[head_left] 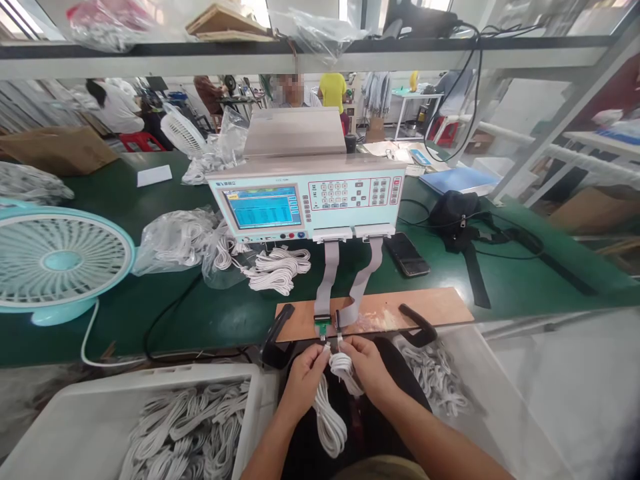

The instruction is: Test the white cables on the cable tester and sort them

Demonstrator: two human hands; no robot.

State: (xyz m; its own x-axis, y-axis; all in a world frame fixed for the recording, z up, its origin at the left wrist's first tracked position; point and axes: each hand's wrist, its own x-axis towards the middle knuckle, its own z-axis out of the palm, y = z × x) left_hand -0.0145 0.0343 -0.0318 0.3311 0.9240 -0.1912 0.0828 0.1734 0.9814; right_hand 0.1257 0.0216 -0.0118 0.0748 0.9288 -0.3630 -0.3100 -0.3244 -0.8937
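My left hand is closed, pinching one connector end of a coiled white cable just below a small green circuit board. Thumb and fingers of my right hand grip another white plug end beside a dark connector. Loops of white cable hang between and below both hands; whether they form one cable or two I cannot tell. Grey ribbon cables run from the board and connector up to a bench tester with a lit blue screen. How far the plugs are inserted is unclear.
An orange-brown board with black clamps lies at the table edge. Bins of coiled cables stand below left and right. A turquoise fan, bundled cables, a phone and a black bag lie around. Other people sit beyond.
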